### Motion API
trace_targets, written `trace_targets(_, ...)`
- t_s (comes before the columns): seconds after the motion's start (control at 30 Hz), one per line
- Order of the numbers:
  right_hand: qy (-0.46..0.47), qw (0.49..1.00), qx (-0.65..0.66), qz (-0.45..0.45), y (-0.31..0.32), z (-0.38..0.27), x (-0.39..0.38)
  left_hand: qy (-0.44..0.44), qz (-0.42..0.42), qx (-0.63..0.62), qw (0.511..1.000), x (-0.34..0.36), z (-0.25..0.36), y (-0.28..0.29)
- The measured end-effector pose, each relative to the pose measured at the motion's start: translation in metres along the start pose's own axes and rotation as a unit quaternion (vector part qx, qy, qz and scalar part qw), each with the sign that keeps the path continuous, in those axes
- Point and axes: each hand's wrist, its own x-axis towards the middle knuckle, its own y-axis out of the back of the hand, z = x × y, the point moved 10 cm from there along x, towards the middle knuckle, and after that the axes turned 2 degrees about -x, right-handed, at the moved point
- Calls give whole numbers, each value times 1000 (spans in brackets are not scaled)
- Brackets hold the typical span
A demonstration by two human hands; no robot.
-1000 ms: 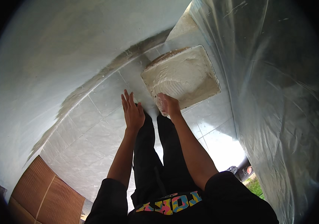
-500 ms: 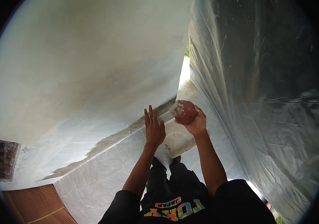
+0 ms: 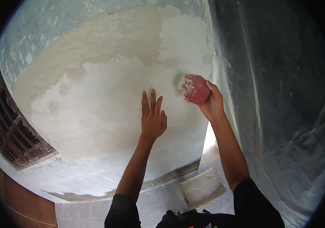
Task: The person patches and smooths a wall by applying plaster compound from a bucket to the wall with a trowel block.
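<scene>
My left hand (image 3: 154,119) has its fingers spread against, or very close to, the patchy white plastered wall (image 3: 105,108); contact is hard to confirm. My right hand (image 3: 213,104) grips a red, flat, angular scraper (image 3: 196,89) smeared with whitish paste, held up in front of the wall near its right edge. Below, on the grey floor, sits a shallow rectangular tray (image 3: 202,187) with off-white paste in it.
A dark barred window (image 3: 17,131) is set in the wall at left. Translucent plastic sheeting (image 3: 280,83) hangs along the right side, close to my right arm. A brown woven panel (image 3: 22,192) stands at lower left, beside the tiled floor (image 3: 82,211).
My right hand has risen from the tray to the wall with the scraper. My left hand has also moved up, and the view has tilted from the floor to the plastered wall.
</scene>
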Motion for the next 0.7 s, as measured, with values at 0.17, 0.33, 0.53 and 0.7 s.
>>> trace_targets(0.17, 84, 992, -52, -80, -85, -71, 74, -34, 77, 103, 991, 61, -36, 55)
trace_targets(0.33, 210, 952, -189, -122, -152, -126, 106, -22, 108, 128, 986, 67, -67, 64)
trace_targets(0.53, 416, 805, -417, -69, -176, -151, 109, -7, 96, 179, 979, 70, -64, 54)
trace_targets(0.7, 597, 563, -568, -67, -200, -137, 86, -16, 107, 184, 977, 67, -64, 55)
